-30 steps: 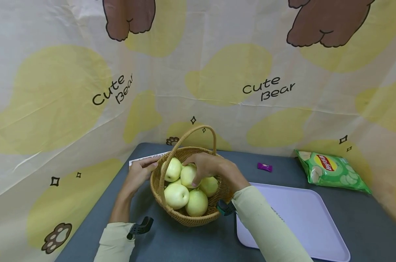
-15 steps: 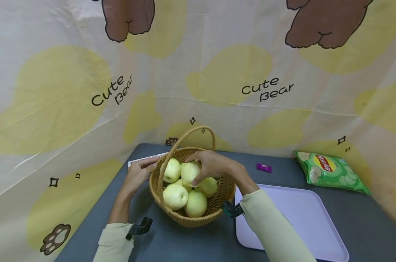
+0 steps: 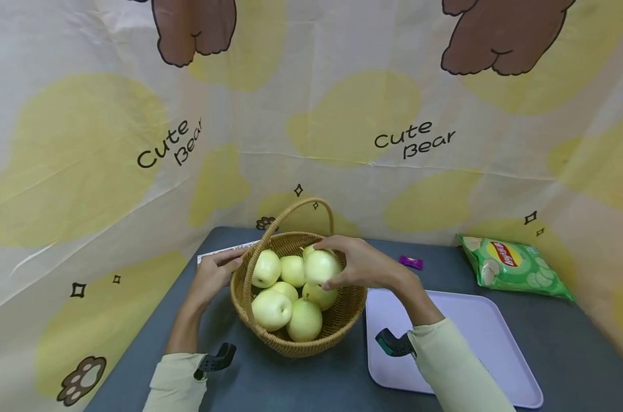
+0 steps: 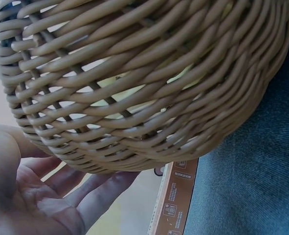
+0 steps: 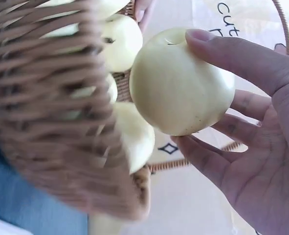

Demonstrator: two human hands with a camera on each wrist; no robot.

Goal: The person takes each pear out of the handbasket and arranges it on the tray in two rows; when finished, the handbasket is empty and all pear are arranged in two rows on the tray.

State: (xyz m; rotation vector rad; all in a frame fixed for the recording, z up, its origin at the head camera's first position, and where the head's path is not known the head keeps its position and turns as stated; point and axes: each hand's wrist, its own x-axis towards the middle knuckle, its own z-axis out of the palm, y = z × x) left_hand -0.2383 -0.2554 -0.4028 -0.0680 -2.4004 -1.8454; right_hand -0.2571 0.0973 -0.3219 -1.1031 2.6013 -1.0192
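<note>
A wicker basket (image 3: 296, 348) with an arched handle (image 3: 285, 216) holds several pale green apples (image 3: 304, 320). My right hand (image 3: 365, 264) grips one apple (image 5: 181, 85) at the right side of the basket, above the other fruit. In the right wrist view, the thumb lies across its top by the dimple and the fingertips reach its underside. At the basket's left rim, my left hand (image 3: 212, 277) holds on with thumb and fingers. The left wrist view has those fingers (image 4: 102, 196) against the outer weave, their tips partly hidden behind it.
To the right of the basket lies a pale lilac tray (image 3: 496, 349), partly under my right forearm. Behind it are a small purple wrapped sweet (image 3: 411, 262) and a green chip bag (image 3: 514, 266). A printed strip (image 3: 223, 250) lies behind my left hand; a patterned cloth (image 3: 342, 114) backs the table.
My right hand has drawn an apple up and to the right, off the pile, uncovering another apple beneath. The left hand keeps its place at the basket's rim.
</note>
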